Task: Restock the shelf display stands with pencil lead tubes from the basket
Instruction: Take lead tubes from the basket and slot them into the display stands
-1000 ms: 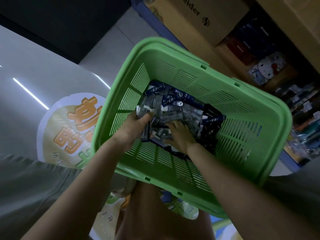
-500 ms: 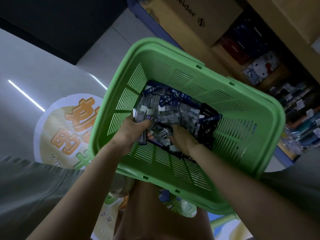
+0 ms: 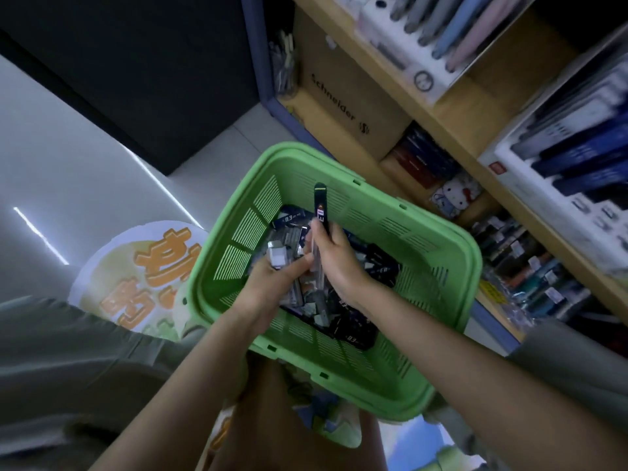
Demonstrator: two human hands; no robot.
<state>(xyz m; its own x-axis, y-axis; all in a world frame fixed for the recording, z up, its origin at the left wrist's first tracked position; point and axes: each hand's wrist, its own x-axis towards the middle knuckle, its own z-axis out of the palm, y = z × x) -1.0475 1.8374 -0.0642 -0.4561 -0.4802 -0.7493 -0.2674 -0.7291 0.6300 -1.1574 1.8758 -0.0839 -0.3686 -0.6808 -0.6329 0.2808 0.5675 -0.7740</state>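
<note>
Gripping dark tube (image 3: 320, 205), right hand (image 3: 334, 256); left hand (image 3: 272, 283) clutching clear tubes (image 3: 277, 258) over basket (image 3: 472, 266), shelf (image 3: 455, 130) beside.

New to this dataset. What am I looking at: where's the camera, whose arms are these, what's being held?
No machine here: a person works bare-handed. There is one view, from a wide-angle camera worn on the head, looking down along both forearms. The left hand grips a few clear tubes with pale caps. The right hand pinches a black lead tube, held upright above the pile. Both hands are over a green plastic basket that contains a heap of lead tubes, some clear, some dark. To the right stands a wooden shelf with pen displays and a Schneider carton. A round floor sticker shows at the left.
</note>
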